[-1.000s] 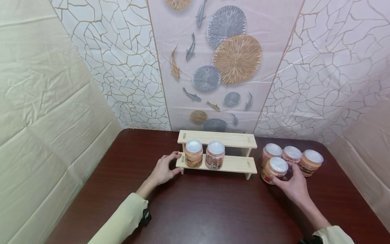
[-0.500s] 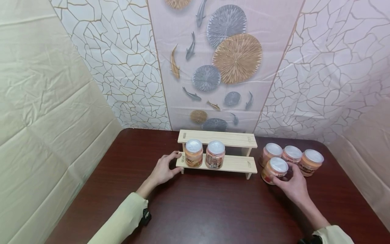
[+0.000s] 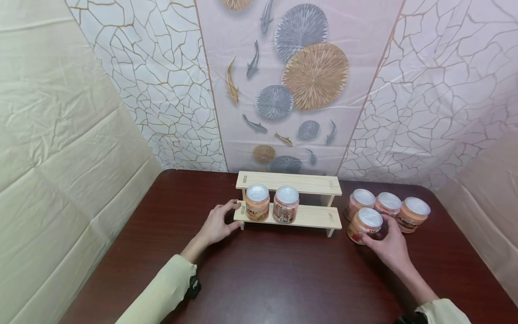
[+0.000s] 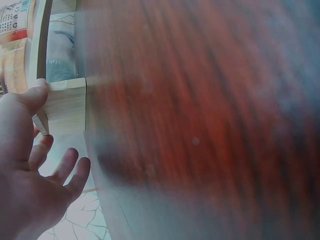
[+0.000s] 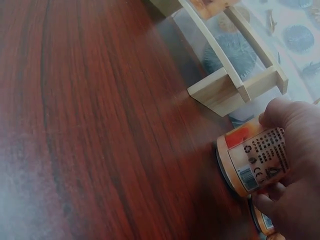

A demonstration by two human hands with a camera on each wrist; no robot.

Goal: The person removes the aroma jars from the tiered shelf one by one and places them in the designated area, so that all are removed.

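A two-tier pale wooden rack (image 3: 313, 217) stands at the back of the table. My left hand (image 3: 215, 226) pinches the left end of its lower board, thumb at the front edge, as the left wrist view also shows. On that board sit two jars with silvery-white lids, an orange-labelled jar (image 3: 257, 208) and a pinkish jar (image 3: 285, 210) to its right. Right of the rack, my right hand (image 3: 389, 243) grips an orange-labelled jar (image 3: 361, 228) by its side, thumb in front. Its barcode label (image 5: 260, 160) faces the right wrist camera.
Just behind the gripped jar stand three similar jars: a left one (image 3: 358, 203), a middle one (image 3: 387, 204) and a right one (image 3: 412, 216). The dark red-brown table (image 3: 283, 279) reaches a patterned cloth (image 3: 279, 67) at the back. Beige cloth hangs on both sides.
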